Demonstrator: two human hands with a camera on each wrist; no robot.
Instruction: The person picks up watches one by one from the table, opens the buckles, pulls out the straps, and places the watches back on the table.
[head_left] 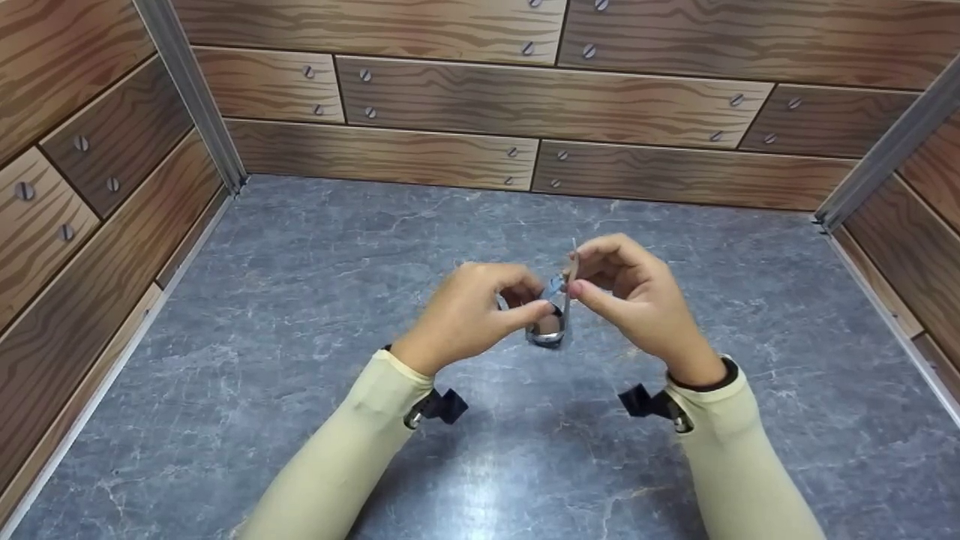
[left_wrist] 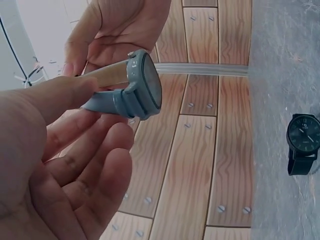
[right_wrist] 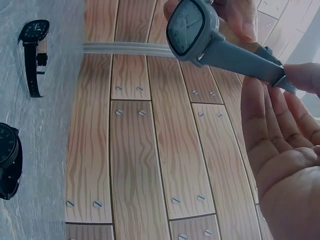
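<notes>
Both hands hold a grey-blue wristwatch (right_wrist: 187,29) up in front of the person, above the table. It has a rounded-square case, a pale dial and a strap with a tan inner side. My left hand (head_left: 476,311) pinches the strap close to the case between thumb and fingers, as the left wrist view shows. Around the strap's far end, by the buckle, close the thumb and fingertips of my right hand (head_left: 637,304). In the left wrist view the watch case (left_wrist: 147,86) is seen from its side.
On the grey marbled table (head_left: 300,352) lie other watches: a black round one (left_wrist: 304,134) in the left wrist view, and a small black square-faced one (right_wrist: 36,31) plus a black round one (right_wrist: 7,150) in the right wrist view. Wood-patterned panels (head_left: 450,97) wall the table.
</notes>
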